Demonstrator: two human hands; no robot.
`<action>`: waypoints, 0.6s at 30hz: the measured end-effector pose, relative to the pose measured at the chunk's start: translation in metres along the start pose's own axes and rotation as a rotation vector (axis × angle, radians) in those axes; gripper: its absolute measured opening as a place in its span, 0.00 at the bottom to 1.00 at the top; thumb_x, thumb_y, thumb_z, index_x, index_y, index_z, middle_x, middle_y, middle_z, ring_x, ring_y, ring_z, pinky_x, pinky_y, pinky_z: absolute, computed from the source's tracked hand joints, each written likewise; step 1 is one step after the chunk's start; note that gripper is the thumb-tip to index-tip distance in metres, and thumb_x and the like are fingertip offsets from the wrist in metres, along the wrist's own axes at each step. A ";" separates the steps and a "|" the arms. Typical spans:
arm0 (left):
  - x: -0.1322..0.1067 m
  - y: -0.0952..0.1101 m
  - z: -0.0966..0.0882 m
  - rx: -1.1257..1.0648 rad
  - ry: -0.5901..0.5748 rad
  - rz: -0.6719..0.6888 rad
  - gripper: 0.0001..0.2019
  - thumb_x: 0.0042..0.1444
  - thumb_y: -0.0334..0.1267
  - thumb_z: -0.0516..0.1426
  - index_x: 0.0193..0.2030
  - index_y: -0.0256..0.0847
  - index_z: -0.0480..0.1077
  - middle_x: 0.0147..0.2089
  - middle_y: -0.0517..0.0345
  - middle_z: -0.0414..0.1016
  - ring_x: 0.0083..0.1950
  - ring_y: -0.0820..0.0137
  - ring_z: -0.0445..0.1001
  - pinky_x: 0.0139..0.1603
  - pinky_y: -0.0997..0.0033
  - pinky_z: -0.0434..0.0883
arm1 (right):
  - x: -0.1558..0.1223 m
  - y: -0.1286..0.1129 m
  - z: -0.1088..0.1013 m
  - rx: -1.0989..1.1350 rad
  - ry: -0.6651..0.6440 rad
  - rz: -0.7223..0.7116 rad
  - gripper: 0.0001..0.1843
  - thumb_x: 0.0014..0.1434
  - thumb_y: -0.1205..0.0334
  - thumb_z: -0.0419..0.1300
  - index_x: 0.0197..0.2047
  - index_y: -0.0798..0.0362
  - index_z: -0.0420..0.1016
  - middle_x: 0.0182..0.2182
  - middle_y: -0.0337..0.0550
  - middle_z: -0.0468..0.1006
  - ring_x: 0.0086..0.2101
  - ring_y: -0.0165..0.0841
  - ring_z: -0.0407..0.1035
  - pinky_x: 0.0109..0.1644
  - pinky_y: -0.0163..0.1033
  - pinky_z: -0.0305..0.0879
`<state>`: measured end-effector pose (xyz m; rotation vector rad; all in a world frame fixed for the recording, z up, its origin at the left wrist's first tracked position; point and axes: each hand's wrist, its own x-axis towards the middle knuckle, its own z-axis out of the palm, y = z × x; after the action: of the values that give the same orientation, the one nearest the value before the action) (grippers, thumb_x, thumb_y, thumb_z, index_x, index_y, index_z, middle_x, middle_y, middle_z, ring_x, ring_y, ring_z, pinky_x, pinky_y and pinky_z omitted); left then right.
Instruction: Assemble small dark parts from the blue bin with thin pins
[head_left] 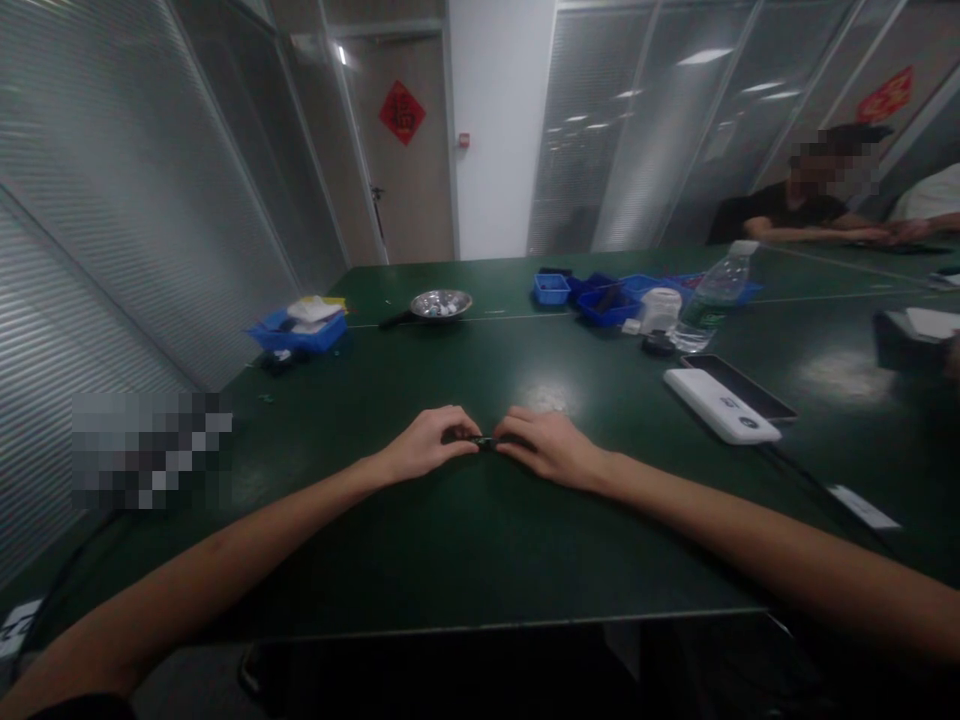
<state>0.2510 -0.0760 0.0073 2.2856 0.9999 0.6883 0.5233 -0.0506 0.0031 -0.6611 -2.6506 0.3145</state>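
Over the middle of the dark green table, my two hands meet at a small dark piece. It is too small and dim for me to name its kind. My left hand pinches its left end between thumb and fingers. From the other side, my right hand grips the right end with bent fingers. Most of the piece is hidden by the fingertips, and only a short stretch shows between them.
A metal pan holds small pale bits. Blue trays stand left and right of it. To my right are a bottle, a white power bank and a phone. Another person sits at the far right.
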 end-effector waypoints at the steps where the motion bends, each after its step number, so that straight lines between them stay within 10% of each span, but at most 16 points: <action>1: 0.000 0.000 0.000 -0.001 0.007 0.000 0.10 0.65 0.42 0.62 0.49 0.40 0.78 0.45 0.53 0.77 0.45 0.66 0.75 0.47 0.66 0.71 | 0.000 0.000 0.000 -0.005 -0.001 0.000 0.12 0.74 0.54 0.54 0.53 0.49 0.73 0.44 0.45 0.75 0.37 0.34 0.71 0.39 0.38 0.65; 18: -0.002 0.000 0.004 0.115 0.001 0.065 0.09 0.68 0.41 0.60 0.51 0.41 0.75 0.46 0.53 0.75 0.47 0.64 0.73 0.49 0.65 0.70 | 0.001 -0.003 -0.004 0.091 -0.012 -0.024 0.14 0.75 0.52 0.52 0.54 0.49 0.74 0.45 0.45 0.77 0.39 0.34 0.73 0.43 0.40 0.68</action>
<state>0.2528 -0.0787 0.0040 2.4265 0.9927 0.6738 0.5233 -0.0524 0.0079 -0.5999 -2.6357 0.4310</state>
